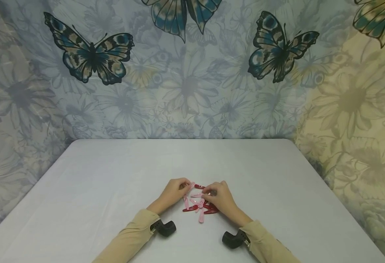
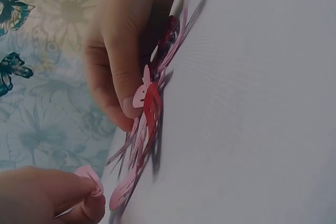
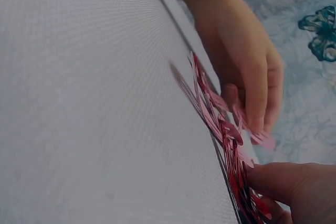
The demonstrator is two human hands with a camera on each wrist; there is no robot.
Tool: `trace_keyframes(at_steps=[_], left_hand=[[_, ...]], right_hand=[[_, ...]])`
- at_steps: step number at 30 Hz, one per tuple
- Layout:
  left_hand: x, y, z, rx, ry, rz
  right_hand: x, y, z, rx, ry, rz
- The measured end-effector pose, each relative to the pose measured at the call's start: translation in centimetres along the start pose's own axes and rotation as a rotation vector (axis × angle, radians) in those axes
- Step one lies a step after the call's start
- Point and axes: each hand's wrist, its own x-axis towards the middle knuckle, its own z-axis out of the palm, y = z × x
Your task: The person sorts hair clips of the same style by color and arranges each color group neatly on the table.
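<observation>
Pink and red snap hair clips lie loosely grouped on the white table, between my two hands in the head view. My left hand (image 1: 175, 190) pinches a pink hair clip (image 2: 89, 177) between thumb and finger at the group's far left side. On the right, my right hand (image 1: 222, 197) bends over the clips, its thumb and fingertips pinching another pink hair clip (image 1: 197, 195). Nearer me are a red hair clip (image 1: 190, 209) and a pink one (image 1: 201, 217) pointing towards me. The right hand partly covers the red clips (image 1: 211, 211) beside it.
The white table (image 1: 97, 182) stretches out around the clips. Behind it hangs a patterned backdrop (image 1: 186, 95) with butterflies and flowers. Black wrist cameras (image 1: 167, 228) stick out inward from both beige sleeves (image 1: 130, 233).
</observation>
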Motion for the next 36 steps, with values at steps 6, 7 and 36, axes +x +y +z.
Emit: trace_keyframes(at_steps=[6, 7, 36], left_hand=[[0.1, 0.1, -0.3, -0.048, 0.024, -0.026], [0.0, 0.1, -0.4, -0.048, 0.026, -0.03], [0.0, -0.2, -1.3, -0.135, -0.007, -0.133]], right_hand=[[0.0, 0.1, 0.0, 0.004, -0.004, -0.001], [0.0, 0.1, 0.0, 0.003, -0.004, -0.006], [0.0, 0.2, 0.2, -0.005, 0.004, -0.011]])
